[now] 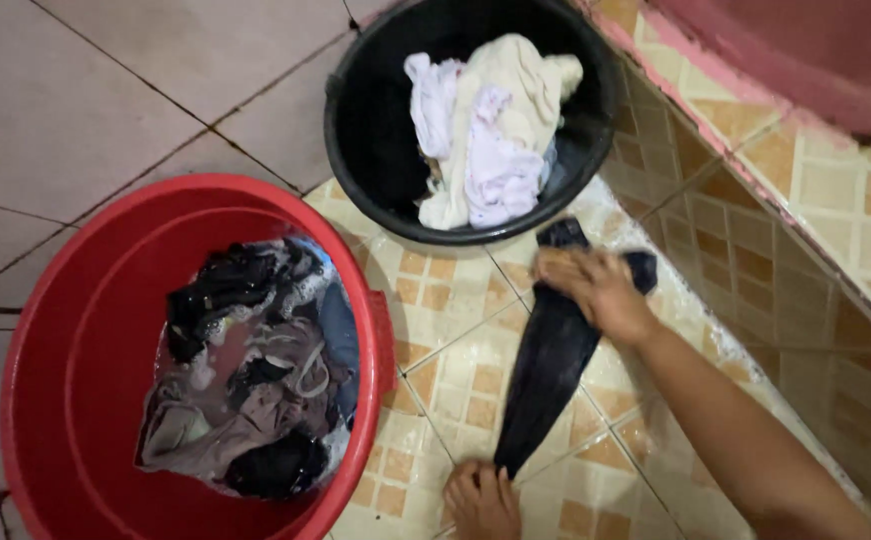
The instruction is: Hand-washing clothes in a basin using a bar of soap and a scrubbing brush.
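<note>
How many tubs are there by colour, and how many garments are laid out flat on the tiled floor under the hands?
Red tub: 1, holding soapy dark clothes
Black tub: 1, holding pale clothes
Dark garment stretched on the floor: 1, right hand pressing its far end, left hand at its near end
Total: 3

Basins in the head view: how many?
2. A red basin at the lower left holds soaking dark clothes; a black basin at top centre holds pale clothes. Others may sit outside the view.
</note>
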